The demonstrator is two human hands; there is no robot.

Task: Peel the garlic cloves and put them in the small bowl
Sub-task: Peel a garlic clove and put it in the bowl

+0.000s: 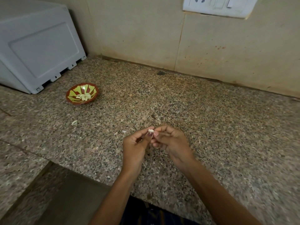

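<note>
Two hands meet above the speckled counter (178,101); the left hand (136,146) and the right hand (172,142) both pinch one small garlic clove (151,130) between thumb and fingertips, so the peeling step looks to be in hand; whether any skin still clings is too small to tell. Several pale cloves already lie in the small bowl (71,99), well apart to the left beside a white appliance (37,46); next, once bare, the clove likely needs carrying leftward and dropping there; scraps of skin (74,122) lie loose on the counter.
</note>
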